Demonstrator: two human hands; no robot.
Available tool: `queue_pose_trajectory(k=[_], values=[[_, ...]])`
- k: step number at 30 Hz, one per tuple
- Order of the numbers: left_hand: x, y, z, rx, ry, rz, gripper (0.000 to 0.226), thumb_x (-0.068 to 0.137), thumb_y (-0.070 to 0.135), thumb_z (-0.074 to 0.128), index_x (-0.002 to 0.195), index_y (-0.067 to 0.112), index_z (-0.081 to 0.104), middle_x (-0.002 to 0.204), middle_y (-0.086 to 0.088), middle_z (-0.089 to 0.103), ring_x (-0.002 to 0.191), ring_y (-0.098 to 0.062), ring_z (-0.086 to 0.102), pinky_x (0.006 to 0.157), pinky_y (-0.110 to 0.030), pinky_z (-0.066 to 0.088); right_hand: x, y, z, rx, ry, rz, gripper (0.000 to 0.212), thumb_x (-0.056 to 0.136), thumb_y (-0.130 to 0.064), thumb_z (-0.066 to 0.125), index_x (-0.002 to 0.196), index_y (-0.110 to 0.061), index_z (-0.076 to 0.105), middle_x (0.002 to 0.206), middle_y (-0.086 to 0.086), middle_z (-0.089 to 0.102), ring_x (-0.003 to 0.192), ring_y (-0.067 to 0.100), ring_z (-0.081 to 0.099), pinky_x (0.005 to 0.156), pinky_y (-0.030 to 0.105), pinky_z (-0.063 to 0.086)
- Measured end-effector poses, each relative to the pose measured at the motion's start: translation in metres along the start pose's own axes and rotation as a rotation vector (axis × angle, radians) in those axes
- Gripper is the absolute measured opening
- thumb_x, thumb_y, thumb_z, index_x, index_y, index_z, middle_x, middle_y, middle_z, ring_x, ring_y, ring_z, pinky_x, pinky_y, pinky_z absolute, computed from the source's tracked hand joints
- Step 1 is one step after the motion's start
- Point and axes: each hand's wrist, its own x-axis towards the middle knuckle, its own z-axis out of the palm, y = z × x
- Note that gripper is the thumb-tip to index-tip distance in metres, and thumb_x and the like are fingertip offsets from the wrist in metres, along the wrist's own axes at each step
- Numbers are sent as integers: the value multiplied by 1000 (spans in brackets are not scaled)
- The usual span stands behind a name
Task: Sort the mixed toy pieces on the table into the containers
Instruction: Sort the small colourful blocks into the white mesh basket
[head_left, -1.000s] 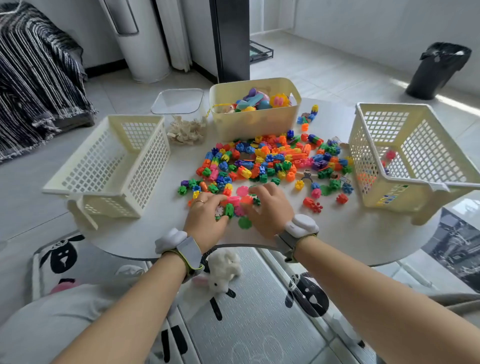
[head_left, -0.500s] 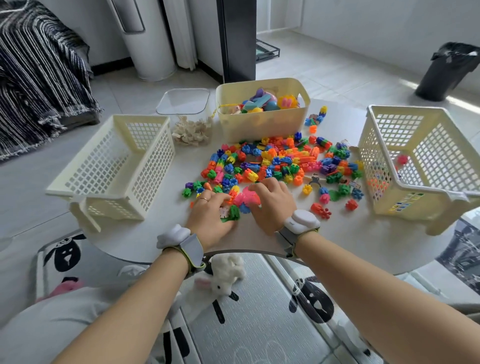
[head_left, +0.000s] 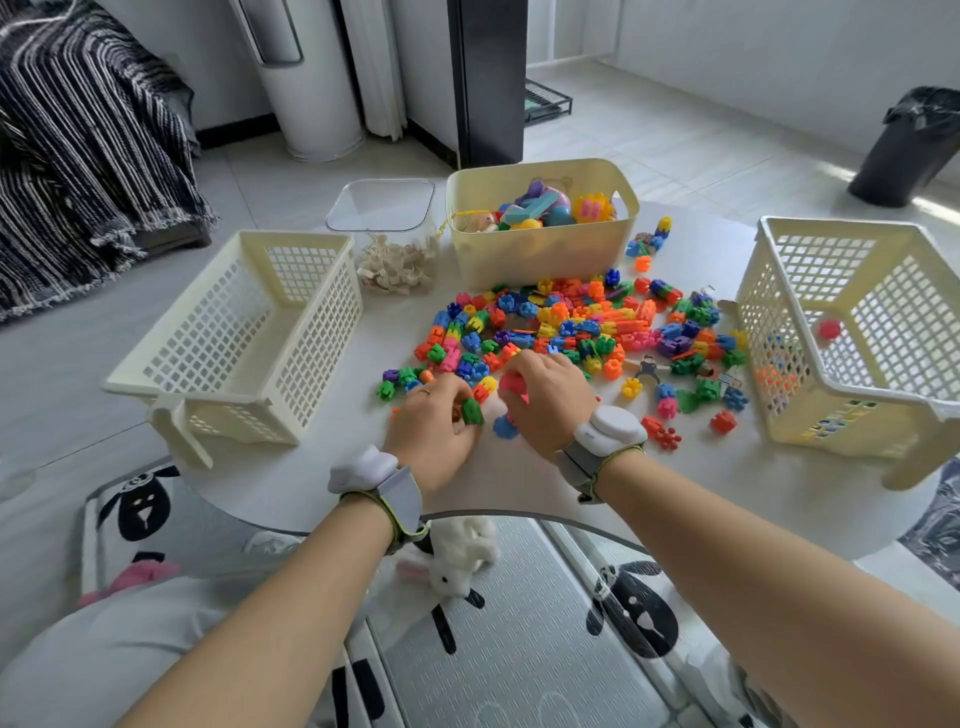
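A: Both hands are low at the near edge of the pile of toy pieces (head_left: 571, 325), on the round white table (head_left: 571, 499).

B: The left hand (head_left: 431, 434) has its fingers curled round a green piece (head_left: 471, 412), knuckles close over the tabletop.

A: And the right hand (head_left: 553, 402) is wrapped tight over a pink piece (head_left: 513, 387), with only the pink edge poking out by the thumb.

B: A blue piece (head_left: 505, 427) lies on the table just between the 2 hands. Whether either hand touches it, one cannot tell.

A: On to the containers. The left lattice basket (head_left: 223, 332) stands well left of the pile, and the right lattice basket (head_left: 831, 226) stands just beside the pile's right edge, with a red piece (head_left: 829, 329) inside it.

B: Behind the pile is a yellow tub (head_left: 540, 260) heaped with bigger toys. Next to it, a clear box (head_left: 384, 205) holds pale beige bits at the bottom.

A: Each wrist wears 1 grey band with a white pod on top. A few red pieces sit loose on the table by the right wrist.
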Motion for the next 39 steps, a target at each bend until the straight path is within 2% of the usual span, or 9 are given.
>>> queue_pose_trajectory(k=[6, 9, 11, 15, 20, 26, 29, 34, 39], values=[[5, -7, -18, -50, 82, -31, 39, 83, 8, 63, 120, 16, 55, 112, -7, 58, 99, -25, 56, 78, -21, 35, 6, -7, -6, 62, -38, 23, 26, 97, -11, 37, 114, -6, 56, 115, 12, 46, 85, 33, 52, 69, 33, 43], [9, -15, -23, -60, 123, -79, 29, 83, 0, 58, 106, 16, 65, 115, -8, 50, 101, -23, 54, 77, -10, 28, 9, -8, -2, 4, -55, -9, 21, 96, -15, 40, 97, -1, 56, 103, 14, 46, 83, 30, 45, 73, 37, 43], [10, -18, -27, -67, 132, -115, 23, 82, -4, 56, 97, 13, 65, 116, -8, 48, 102, -23, 52, 74, -7, 26, 11, -8, -2, -41, -114, 9, 20, 92, -19, 45, 105, -7, 55, 105, 11, 45, 88, 27, 41, 72, 32, 38], [10, -24, -32, -52, 103, -121, 31, 81, -5, 55, 105, 12, 66, 121, -8, 47, 99, -21, 53, 78, -8, 28, 16, -9, -2, -140, -233, -19, 39, 91, -25, 49, 129, -27, 47, 112, 9, 40, 100, 29, 42, 73, 31, 36], [8, -31, -31, -37, -30, -104, 45, 79, 2, 59, 122, 14, 59, 127, -3, 45, 76, -13, 54, 78, -17, 37, 23, -13, 2, -189, -212, -40, 30, 89, -18, 50, 118, -20, 55, 105, 9, 42, 95, 29, 43, 71, 32, 38], [11, -33, -24, 100, -92, -57, 33, 79, 12, 69, 111, 11, 61, 124, -4, 44, 90, -22, 55, 82, -24, 42, 29, -7, 1, -154, -160, 49, 22, 91, -26, 50, 106, -10, 54, 107, 9, 50, 96, 29, 47, 75, 33, 40], [17, -31, -21, 209, -124, -4, 28, 83, 15, 65, 110, 8, 59, 123, -6, 43, 104, -26, 53, 88, -31, 44, 33, -9, -5, -94, -188, 56, 17, 94, -24, 46, 103, -9, 47, 98, 11, 58, 78, 26, 49, 63, 33, 40], [20, -30, -22, 204, -116, 29, 27, 85, 18, 64, 109, 6, 62, 122, -7, 45, 105, -27, 53, 89, -31, 43, 35, -20, -15, 59, -269, 52, 39, 99, -19, 38, 137, -23, 38, 119, 6, 47, 95, 28, 55, 75, 32, 46], [17, -34, -26, 105, -35, 5, 26, 83, 19, 68, 107, 7, 66, 117, -10, 50, 92, -27, 58, 84, -26, 40, 34, -22, -18, 153, -214, 190, 20, 88, -7, 44, 107, -13, 48, 98, 5, 53, 82, 22, 49, 64, 30, 40]])
